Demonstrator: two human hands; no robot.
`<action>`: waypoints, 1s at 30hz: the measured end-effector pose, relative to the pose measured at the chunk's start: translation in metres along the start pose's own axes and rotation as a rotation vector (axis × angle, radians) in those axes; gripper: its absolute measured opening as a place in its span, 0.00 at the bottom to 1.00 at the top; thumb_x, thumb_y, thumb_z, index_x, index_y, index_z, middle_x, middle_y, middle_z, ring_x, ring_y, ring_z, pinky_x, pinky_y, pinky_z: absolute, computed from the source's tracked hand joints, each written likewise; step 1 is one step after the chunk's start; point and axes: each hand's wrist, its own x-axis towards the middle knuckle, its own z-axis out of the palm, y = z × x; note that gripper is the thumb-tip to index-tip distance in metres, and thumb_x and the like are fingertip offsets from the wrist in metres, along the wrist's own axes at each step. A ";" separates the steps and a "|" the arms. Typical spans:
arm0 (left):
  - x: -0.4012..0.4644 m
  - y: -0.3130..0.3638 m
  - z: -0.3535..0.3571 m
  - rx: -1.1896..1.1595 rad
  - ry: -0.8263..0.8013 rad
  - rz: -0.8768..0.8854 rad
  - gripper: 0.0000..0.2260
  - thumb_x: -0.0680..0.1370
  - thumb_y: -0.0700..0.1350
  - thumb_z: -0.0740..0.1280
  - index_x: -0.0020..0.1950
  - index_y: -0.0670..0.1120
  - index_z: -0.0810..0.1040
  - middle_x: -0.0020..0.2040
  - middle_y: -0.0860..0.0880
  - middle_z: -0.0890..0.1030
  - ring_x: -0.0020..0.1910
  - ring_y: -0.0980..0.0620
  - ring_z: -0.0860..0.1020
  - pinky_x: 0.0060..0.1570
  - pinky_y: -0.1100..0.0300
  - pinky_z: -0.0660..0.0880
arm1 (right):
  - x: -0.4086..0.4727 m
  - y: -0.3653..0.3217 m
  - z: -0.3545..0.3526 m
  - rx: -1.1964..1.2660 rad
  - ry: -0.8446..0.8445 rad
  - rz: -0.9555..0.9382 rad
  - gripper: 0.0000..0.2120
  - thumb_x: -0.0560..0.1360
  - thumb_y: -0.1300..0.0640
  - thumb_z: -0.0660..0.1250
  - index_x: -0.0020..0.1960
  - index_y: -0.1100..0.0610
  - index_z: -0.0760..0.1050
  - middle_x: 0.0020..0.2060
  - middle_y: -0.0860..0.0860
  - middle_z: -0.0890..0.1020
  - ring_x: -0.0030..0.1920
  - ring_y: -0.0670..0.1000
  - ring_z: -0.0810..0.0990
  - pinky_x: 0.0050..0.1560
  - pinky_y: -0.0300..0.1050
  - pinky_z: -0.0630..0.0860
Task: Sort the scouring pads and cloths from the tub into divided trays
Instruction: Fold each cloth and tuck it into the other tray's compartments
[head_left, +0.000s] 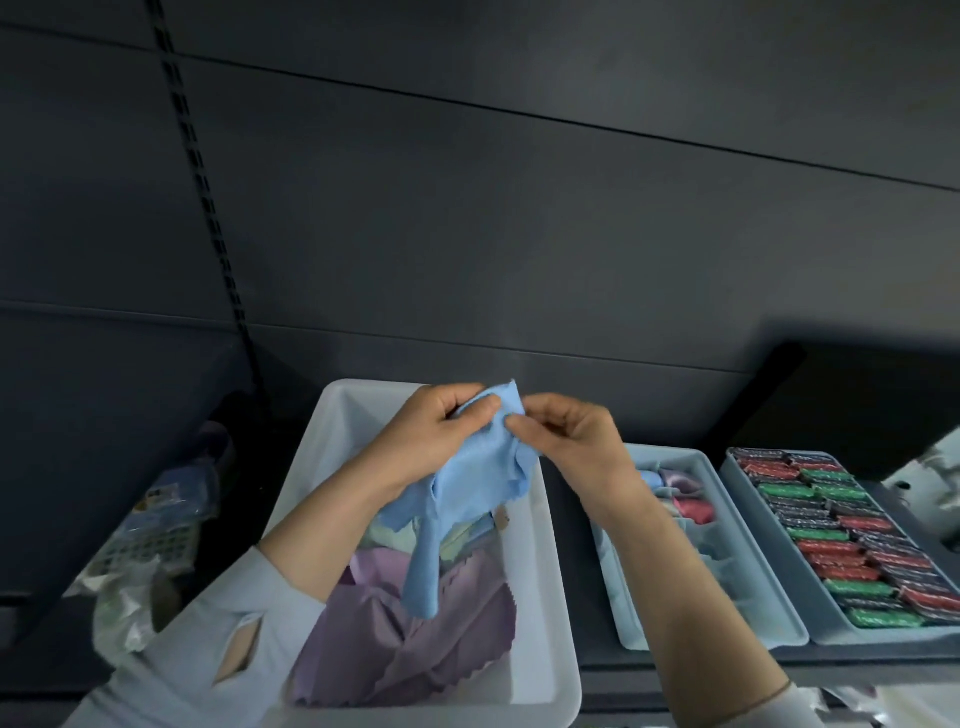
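Blue cloth (470, 483), soft and crumpled, pinched by left hand (431, 431) and right hand (566, 441).

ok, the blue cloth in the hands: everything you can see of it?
The blue cloth is thin, soft, light-blue fabric with a zigzag-cut edge, crumpled. Both hands pinch its top edge: left hand, right hand. The rest hangs loose above the white tub, one corner trailing toward the purple cloths there.

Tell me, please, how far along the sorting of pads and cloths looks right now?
Done: the far right tray is packed with wrapped pads; the middle tray holds a few cloths. In hand: both hands, left and right, pinch a blue cloth. Left: purple cloths still fill the tub.
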 end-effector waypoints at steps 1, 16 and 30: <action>0.000 0.000 -0.002 0.010 0.007 0.008 0.17 0.77 0.53 0.64 0.45 0.37 0.75 0.36 0.46 0.73 0.38 0.53 0.70 0.41 0.55 0.67 | 0.000 0.000 -0.003 0.022 0.003 0.007 0.05 0.74 0.66 0.71 0.50 0.62 0.83 0.45 0.56 0.86 0.43 0.50 0.84 0.47 0.40 0.79; 0.004 0.004 -0.045 0.699 0.325 0.109 0.06 0.76 0.46 0.63 0.49 0.57 0.73 0.37 0.62 0.80 0.38 0.53 0.78 0.44 0.55 0.73 | 0.020 -0.011 -0.032 -0.476 0.219 -0.105 0.12 0.78 0.64 0.62 0.53 0.50 0.79 0.42 0.45 0.83 0.42 0.45 0.79 0.44 0.34 0.75; 0.006 -0.008 -0.018 0.498 0.043 0.162 0.25 0.70 0.65 0.68 0.63 0.55 0.76 0.54 0.58 0.79 0.47 0.59 0.77 0.48 0.63 0.74 | 0.028 -0.034 -0.036 -0.460 -0.050 -0.126 0.08 0.77 0.55 0.70 0.40 0.55 0.77 0.32 0.47 0.79 0.34 0.45 0.73 0.40 0.42 0.72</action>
